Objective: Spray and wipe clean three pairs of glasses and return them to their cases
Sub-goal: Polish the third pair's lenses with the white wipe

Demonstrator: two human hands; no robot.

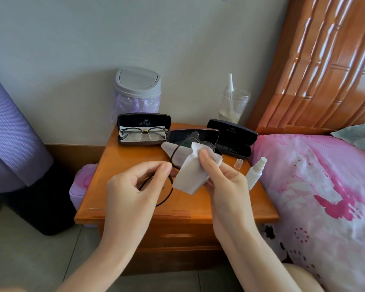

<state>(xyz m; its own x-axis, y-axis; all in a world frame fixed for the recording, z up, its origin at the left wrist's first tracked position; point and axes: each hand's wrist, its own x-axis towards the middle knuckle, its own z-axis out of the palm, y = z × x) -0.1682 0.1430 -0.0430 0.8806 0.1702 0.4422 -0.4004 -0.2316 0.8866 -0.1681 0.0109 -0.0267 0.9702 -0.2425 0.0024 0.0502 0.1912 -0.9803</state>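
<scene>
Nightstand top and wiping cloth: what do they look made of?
Nightstand top: wood, it seems, under a glossy orange varnish; grain lines and bright glare show. Wiping cloth: thin white fabric, likely microfibre; it folds softly and its edge is cut in zigzags.

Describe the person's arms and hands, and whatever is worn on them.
The left hand and right hand are bare: no gloves, rings, watch or bracelets. Both forearms are bare too, with no sleeve showing up to the frame's edge. The visible nails look short and unpainted.
</scene>
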